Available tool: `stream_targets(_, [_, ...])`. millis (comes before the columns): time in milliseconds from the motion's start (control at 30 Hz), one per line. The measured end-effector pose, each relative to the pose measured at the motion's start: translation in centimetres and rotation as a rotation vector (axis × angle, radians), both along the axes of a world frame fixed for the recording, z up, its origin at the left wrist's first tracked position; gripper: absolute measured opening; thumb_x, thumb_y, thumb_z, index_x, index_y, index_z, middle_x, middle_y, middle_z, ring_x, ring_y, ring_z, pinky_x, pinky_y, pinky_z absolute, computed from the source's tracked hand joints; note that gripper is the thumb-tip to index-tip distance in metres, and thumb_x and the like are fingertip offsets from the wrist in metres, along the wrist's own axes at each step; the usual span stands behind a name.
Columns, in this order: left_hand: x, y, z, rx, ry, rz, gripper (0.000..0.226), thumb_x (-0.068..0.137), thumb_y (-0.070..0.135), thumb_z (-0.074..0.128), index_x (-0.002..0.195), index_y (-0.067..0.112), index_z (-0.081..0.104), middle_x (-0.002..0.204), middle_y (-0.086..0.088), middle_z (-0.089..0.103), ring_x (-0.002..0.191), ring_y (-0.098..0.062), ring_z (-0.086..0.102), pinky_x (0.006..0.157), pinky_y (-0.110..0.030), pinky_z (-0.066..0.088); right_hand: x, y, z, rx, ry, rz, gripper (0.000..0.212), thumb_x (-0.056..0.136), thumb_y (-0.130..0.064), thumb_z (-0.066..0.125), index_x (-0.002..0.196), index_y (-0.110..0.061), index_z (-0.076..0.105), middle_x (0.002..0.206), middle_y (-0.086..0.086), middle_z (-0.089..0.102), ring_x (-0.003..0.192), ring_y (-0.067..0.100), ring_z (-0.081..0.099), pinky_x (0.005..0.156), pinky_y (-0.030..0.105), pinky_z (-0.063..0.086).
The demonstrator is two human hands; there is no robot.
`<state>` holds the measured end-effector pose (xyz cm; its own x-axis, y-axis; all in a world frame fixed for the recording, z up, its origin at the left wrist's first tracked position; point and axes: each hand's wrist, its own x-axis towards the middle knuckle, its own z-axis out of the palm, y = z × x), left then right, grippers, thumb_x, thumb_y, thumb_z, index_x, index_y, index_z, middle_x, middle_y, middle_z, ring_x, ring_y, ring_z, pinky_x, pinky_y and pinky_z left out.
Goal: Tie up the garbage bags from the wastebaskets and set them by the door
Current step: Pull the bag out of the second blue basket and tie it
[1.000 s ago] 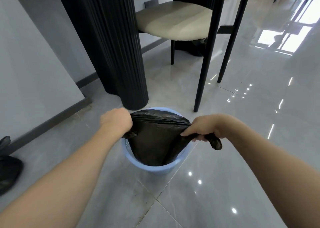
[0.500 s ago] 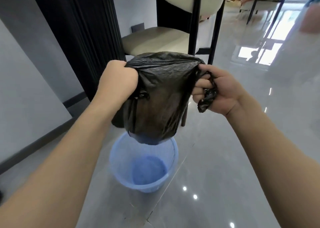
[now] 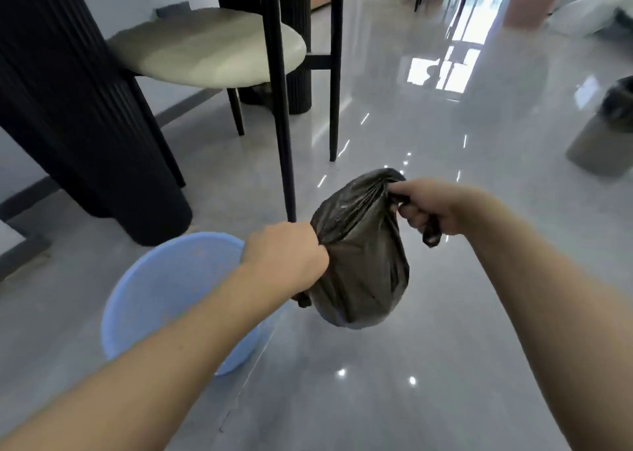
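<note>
- Black garbage bag (image 3: 359, 265) hanging clear of blue wastebasket (image 3: 164, 299), contents hidden.
- Gripped at gathered top by left hand (image 3: 286, 255) and right hand (image 3: 428, 207).
- Wastebasket unlined.

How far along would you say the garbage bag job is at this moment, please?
Done: the black garbage bag is out of the blue wastebasket and hangs above the floor. In hand: the left hand and right hand each grip a gathered end of its top; no knot shows yet. Left: tying it and setting it by the door, which is not clearly in view. A grey bin at the right apparently holds another dark bag.
</note>
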<state>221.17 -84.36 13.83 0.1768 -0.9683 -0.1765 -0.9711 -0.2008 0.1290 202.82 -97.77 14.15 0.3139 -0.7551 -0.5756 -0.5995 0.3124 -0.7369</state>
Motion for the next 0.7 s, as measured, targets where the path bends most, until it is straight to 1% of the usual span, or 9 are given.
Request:
stream_targets(67, [-0.9,-0.4,-3.4,0.180,-0.054,-0.032,0.008,0.086,0.016,0.041,0.081,0.016,0.047,0.103,-0.011,0.064,0.087,-0.032,0.056,0.070,-0.032,0.040,-1.3,-0.5,-3.0,-0.129,0.357,0.115,0.037,0.092,-0.028,0.049,0.071,0.000,0.062,0.056,0.005,0.034,0.043,0.018,0.028,0.044,0.022,0.026])
stream_targets(133, [-1.1,-0.5,-6.0,0.365,-0.082,-0.044,0.013,0.085,0.010,0.041,0.073,0.012,0.045,0.091,-0.007,0.062,0.085,-0.029,0.054,0.075,-0.034,0.044,-2.7,-1.2,-5.0,-0.134,0.529,0.189,0.030,0.084,-0.017,0.053,0.089,0.009,0.068,0.064,0.011,0.039,0.051,0.022,0.032,0.050,0.027,0.032])
stream_targets(200, [-1.0,-0.4,-7.7,0.491,-0.129,-0.069,0.015,0.085,0.009,0.040,0.073,0.015,0.048,0.074,-0.001,0.051,0.081,-0.026,0.052,0.078,-0.034,0.046,-3.9,-1.8,-5.7,-0.124,0.584,0.211,0.026,0.082,-0.013,0.054,0.090,0.008,0.068,0.063,0.011,0.040,0.049,0.021,0.031,0.049,0.027,0.031])
stream_targets(267, [-1.1,0.2,-9.0,0.568,-0.174,-0.116,0.015,0.087,0.009,0.040,0.083,0.017,0.053,0.073,0.001,0.050,0.081,-0.025,0.053,0.073,-0.032,0.044,-4.7,-2.0,-6.1,-0.092,0.656,0.265,0.028,0.088,-0.018,0.051,0.078,0.000,0.070,0.057,0.006,0.038,0.045,0.019,0.029,0.048,0.024,0.027])
stream_targets(367, [-0.6,1.3,-11.0,0.684,-0.162,-0.143,0.016,0.086,0.005,0.040,0.078,0.013,0.051,0.075,-0.003,0.052,0.079,-0.028,0.056,0.066,-0.031,0.043,-5.7,-1.7,-8.0,0.235,0.666,0.387,0.050,0.095,-0.039,0.044,0.068,-0.005,0.070,0.049,-0.001,0.030,0.041,0.016,0.022,0.049,0.025,0.019])
stream_targets(467, [-0.1,1.7,-12.6,0.750,-0.034,-0.068,0.018,0.085,0.002,0.038,0.078,0.007,0.053,0.070,-0.007,0.052,0.071,-0.031,0.059,0.059,-0.032,0.046,-6.9,-0.6,-10.9,0.610,0.409,0.431,0.058,0.093,-0.050,0.043,0.061,-0.007,0.066,0.045,-0.005,0.021,0.039,0.010,0.015,0.044,0.023,0.013])
stream_targets(600, [-0.6,2.7,-14.5,0.767,0.150,0.080,0.030,0.088,0.003,0.036,0.104,0.005,0.061,0.097,-0.012,0.065,0.084,-0.029,0.059,0.069,-0.030,0.043,-8.0,0.3,-13.4,0.798,-0.254,0.310,0.050,0.087,-0.038,0.041,0.054,-0.008,0.063,0.033,-0.008,0.026,0.035,0.008,0.012,0.039,0.018,0.010])
stream_targets(633, [-0.8,3.0,-14.9,0.758,0.310,0.196,0.030,0.086,0.002,0.034,0.097,0.004,0.061,0.090,-0.015,0.065,0.076,-0.029,0.060,0.064,-0.031,0.045,-7.8,0.3,-13.7,0.801,-0.397,0.239,0.052,0.088,-0.036,0.039,0.052,-0.008,0.063,0.032,-0.008,0.028,0.036,0.009,0.010,0.039,0.018,0.009])
stream_targets(700, [-2.1,3.5,-14.6,0.726,0.697,0.462,0.028,0.082,-0.006,0.028,0.074,0.004,0.053,0.057,-0.012,0.054,0.050,-0.023,0.051,0.054,-0.030,0.046,-7.2,0.0,-14.3,0.772,-0.649,0.133,0.057,0.092,-0.036,0.034,0.049,-0.011,0.062,0.034,-0.007,0.033,0.037,0.009,0.009,0.037,0.020,0.008])
